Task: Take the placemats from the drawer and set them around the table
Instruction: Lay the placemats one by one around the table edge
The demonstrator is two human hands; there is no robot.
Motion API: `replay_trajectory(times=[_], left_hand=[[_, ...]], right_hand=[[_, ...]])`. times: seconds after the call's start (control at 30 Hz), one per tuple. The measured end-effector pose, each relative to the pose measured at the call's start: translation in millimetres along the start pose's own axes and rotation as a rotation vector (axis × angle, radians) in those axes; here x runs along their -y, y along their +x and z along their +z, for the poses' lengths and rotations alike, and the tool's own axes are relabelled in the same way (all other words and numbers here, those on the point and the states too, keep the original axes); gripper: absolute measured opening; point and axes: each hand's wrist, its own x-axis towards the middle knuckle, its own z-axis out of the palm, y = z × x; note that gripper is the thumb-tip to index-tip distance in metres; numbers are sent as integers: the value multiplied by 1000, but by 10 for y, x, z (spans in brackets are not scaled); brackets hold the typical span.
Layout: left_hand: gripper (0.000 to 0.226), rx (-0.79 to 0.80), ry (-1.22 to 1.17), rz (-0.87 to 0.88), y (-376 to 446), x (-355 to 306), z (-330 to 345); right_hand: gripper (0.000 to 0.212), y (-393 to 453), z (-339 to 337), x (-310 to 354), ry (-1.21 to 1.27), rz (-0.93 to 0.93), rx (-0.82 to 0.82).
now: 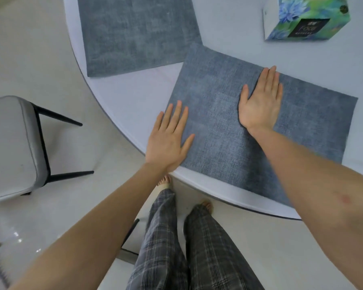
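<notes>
Both of your hands lie flat and open, fingers spread, gripping nothing. Your left hand (169, 139) presses the left edge of the near placemat (224, 130), palm half on the fabric and half on the bare table (134, 97), close to the table's rim. Your right hand (260, 101) rests fully on the same mat, near its far edge.

Left of all this, a grey chair (11, 147) stands on the floor, apart from the table. A second placemat (134, 32) lies farther along the table's left rim; its near right corner looks to touch or slip just under the far corner of the mat beneath your hands. At the table's far right sits a tissue box (306, 17), well clear of both mats.

Judging by its woven blue-grey face and crisp corners, the mat is probably light, thin and bendable, likely to slide on the smooth tabletop. Flat palms should steer it; to lift it, pinch a corner or the near edge, which seems to overhang the rim slightly.
</notes>
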Motion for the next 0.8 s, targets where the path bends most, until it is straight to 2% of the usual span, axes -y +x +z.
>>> replay_trajectory(times=[0.17,0.2,0.27,0.33,0.37,0.57,0.7,0.8], left_hand=[[64,-1,-12,-38,-49,-9,32],[63,5,-14,-38,-44,-8,39],[63,9,-13,-32,-41,18,45],[62,9,-10,-30,-40,25,50],[62,13,-11,-27,-41,20,44],[62,111,-3,-54,-49,-49,-104],[63,308,98,-139,70,-195,-443],[51,444,130,-188,311,-439,-875]], right_hand=[[67,-213,13,213,3,46,46],[68,-413,43,340,8,-13,52],[68,-901,127,549,15,-256,58],[66,-1202,121,513,19,-451,96],[65,-1251,95,386,12,-483,118],[61,-1701,-140,-698,-66,-267,139],[61,-1889,-393,-1302,-96,-132,224],[52,-1698,-683,-1533,-73,-46,239]])
